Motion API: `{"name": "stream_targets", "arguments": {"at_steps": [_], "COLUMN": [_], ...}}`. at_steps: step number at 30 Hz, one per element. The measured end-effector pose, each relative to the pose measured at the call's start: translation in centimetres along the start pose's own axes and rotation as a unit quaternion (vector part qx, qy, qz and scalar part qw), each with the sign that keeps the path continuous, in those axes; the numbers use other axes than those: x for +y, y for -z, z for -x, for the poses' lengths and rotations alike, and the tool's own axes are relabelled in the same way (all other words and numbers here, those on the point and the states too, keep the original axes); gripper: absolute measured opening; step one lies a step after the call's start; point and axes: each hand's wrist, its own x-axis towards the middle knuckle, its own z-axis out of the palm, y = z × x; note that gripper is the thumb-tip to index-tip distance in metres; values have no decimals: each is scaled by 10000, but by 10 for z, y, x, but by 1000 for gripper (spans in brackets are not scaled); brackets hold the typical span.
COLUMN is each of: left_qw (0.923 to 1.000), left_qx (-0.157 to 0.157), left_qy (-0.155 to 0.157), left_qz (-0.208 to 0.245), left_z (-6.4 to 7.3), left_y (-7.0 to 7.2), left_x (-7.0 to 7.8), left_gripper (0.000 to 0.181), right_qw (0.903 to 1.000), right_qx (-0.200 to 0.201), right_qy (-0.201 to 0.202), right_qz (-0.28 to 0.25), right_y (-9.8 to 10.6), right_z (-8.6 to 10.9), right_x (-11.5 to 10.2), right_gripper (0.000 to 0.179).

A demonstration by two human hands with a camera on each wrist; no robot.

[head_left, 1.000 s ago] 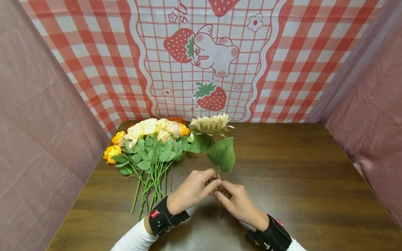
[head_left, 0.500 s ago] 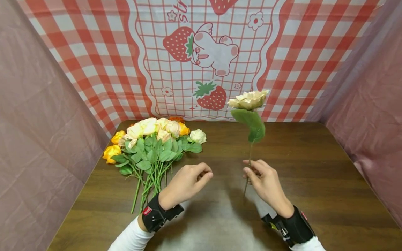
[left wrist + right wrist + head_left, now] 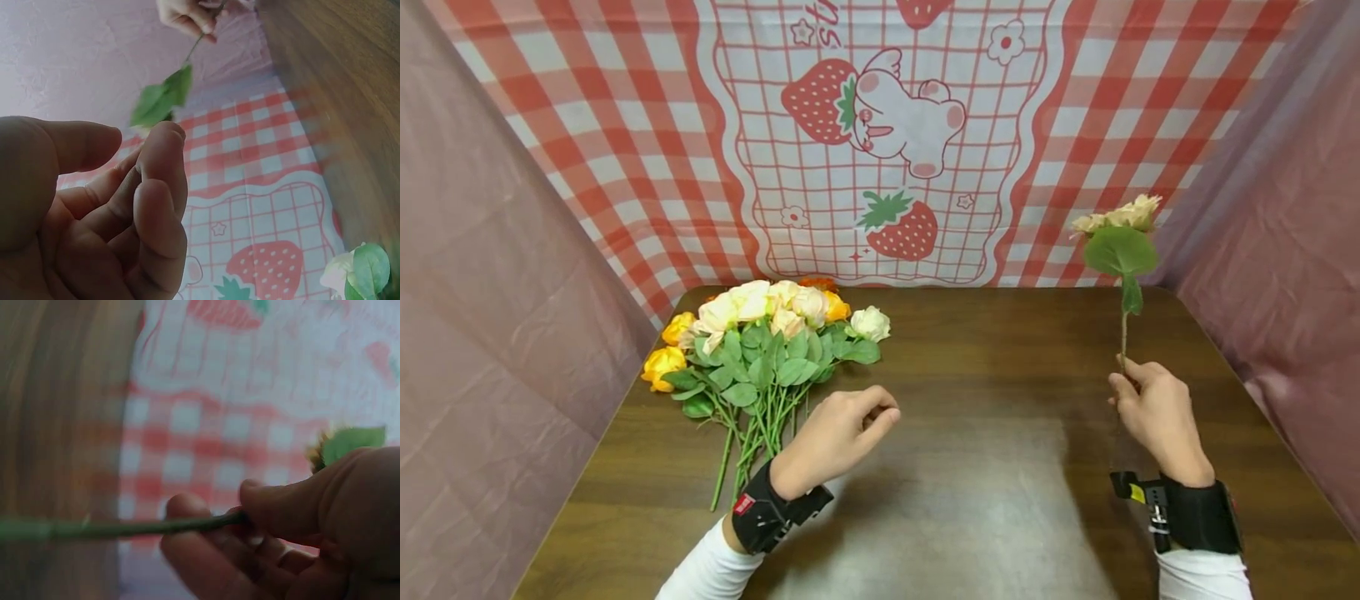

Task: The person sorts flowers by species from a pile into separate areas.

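Note:
My right hand (image 3: pixel 1159 415) pinches the stem of a cream flower (image 3: pixel 1129 215) between thumb and fingers, over the right side of the table. The flower stands upright, its bloom at the top with broad green leaves just below. In the right wrist view the green stem (image 3: pixel 137 529) runs out leftward past the fingertips. My left hand (image 3: pixel 837 435) hovers with loosely bent fingers and holds nothing; the left wrist view shows a gap between thumb and fingers. Beside it lies a bunch of cream, peach and orange roses (image 3: pixel 752 302), leafy stems toward me.
A white rose (image 3: pixel 870 323) lies at the right end of the bunch. The brown wooden table (image 3: pixel 985 358) ends at a red-and-white checked cloth (image 3: pixel 625 150) with strawberry prints. Pink fabric (image 3: pixel 1285 275) hangs at both sides.
Both hands were together at the cream flower's stem; the left let go and drew back slightly left. My right hand has carried the flower far to the right, its bloom now higher.

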Motion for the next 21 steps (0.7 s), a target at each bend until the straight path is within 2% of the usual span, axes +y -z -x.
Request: {"name": "stream_targets", "arguments": {"at_steps": [3, 6, 8, 13, 21], "left_qw": [10000, 9999, 9999, 9998, 9997], "left_qx": [-20, -21, -3, 6, 93], "left_qy": [0, 16, 39, 121, 157], "left_qz": [-62, -97, -121, -142, -159], "left_z": [0, 1, 2, 3, 1], "left_y": [-1, -1, -1, 2, 10], "left_x": [-2, -3, -3, -5, -6], "left_gripper": [9, 9, 10, 10, 9], "right_qw": [9937, 9778, 9688, 9588, 9501], "right_qx": [-715, -1349, -1584, -1851, -2057], "right_qy": [-799, -1490, -1772, -1992, -2168], "right_qz": [313, 589, 708, 821, 889], "right_y": [7, 10, 10, 8, 10], "right_z": [-1, 2, 3, 6, 5], "right_x": [29, 56, 71, 88, 95], "right_gripper": [40, 45, 46, 45, 45]}}
